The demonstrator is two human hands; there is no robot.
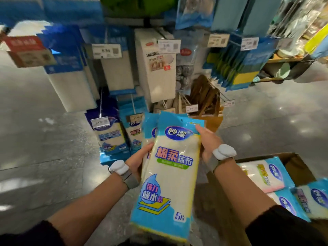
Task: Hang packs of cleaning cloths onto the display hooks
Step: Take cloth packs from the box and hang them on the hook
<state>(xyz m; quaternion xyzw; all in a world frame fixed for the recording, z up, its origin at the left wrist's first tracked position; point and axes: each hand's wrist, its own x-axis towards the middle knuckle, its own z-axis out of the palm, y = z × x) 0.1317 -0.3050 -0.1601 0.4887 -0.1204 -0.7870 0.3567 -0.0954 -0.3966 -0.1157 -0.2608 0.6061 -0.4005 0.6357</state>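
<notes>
In the middle of the view, before a shop display, a front pack of cleaning cloths is held upright, tilted slightly to 1 o'clock. Its blue top bears the brand oval 妙潔; below it reads 棉柔抹布, a water-drop badge says 强力吸水层, and the foot says 5片.

The left hand curls round the pack's left edge, thumb on its face, also gripping the spare packs fanned out behind it. The right hand grips the upper right edge at 2 o'clock, one fingertip laid over the blue header. Each wrist wears a grey band with a pale pod.

At 4 o'clock an open cardboard box holds more packs with the same oval logo — one lettered in yellow.

At 10 o'clock from the held pack, hung packs of the same brand fill the low hooks, behind price tags too blurred to read. At 12 o'clock hang white sponge packs, and brown paper bags stand just right of them.
</notes>
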